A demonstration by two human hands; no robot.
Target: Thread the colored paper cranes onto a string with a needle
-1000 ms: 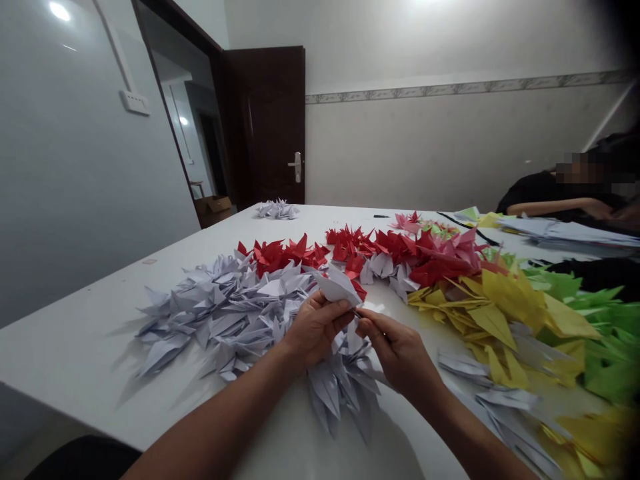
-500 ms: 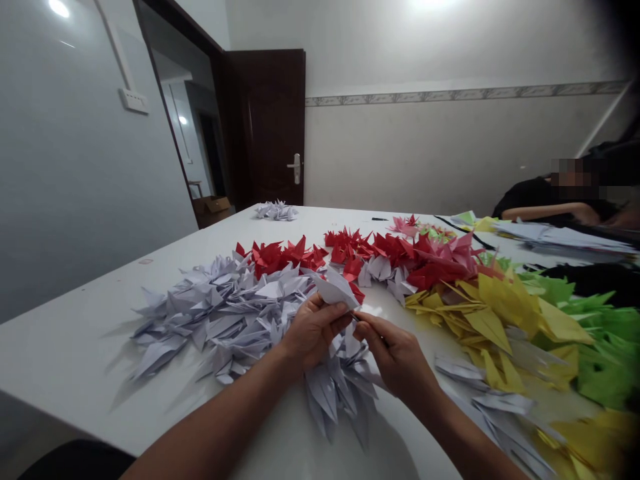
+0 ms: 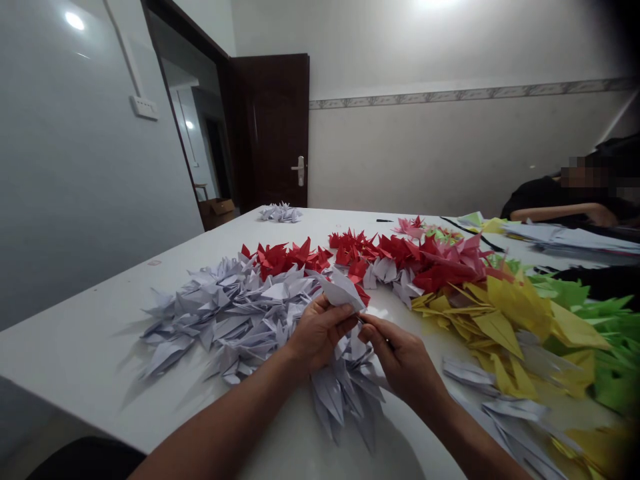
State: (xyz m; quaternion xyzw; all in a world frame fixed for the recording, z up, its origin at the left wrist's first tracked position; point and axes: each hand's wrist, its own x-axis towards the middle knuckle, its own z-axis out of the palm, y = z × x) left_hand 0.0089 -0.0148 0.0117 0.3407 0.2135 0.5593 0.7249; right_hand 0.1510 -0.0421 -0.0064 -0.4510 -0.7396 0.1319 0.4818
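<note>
My left hand (image 3: 320, 332) is closed around a white folded paper piece (image 3: 341, 291), held just above the table. My right hand (image 3: 400, 357) pinches the lower right tip of the same piece, fingers pressed together. Both hands hover over a heap of white folded paper cranes (image 3: 235, 313) spread on the white table (image 3: 90, 333). A few more white cranes (image 3: 345, 393) lie right under my wrists.
Red cranes (image 3: 395, 252), yellow ones (image 3: 505, 313) and green ones (image 3: 600, 333) lie piled to the right. A small white pile (image 3: 280, 213) sits at the far edge. Another person (image 3: 565, 200) leans on the table at the far right beside paper sheets (image 3: 570, 237). A dark door (image 3: 273, 133) stands open behind.
The view has shifted slightly; my hands and the white piece stay together in almost the same spot, with only small finger movement.
</note>
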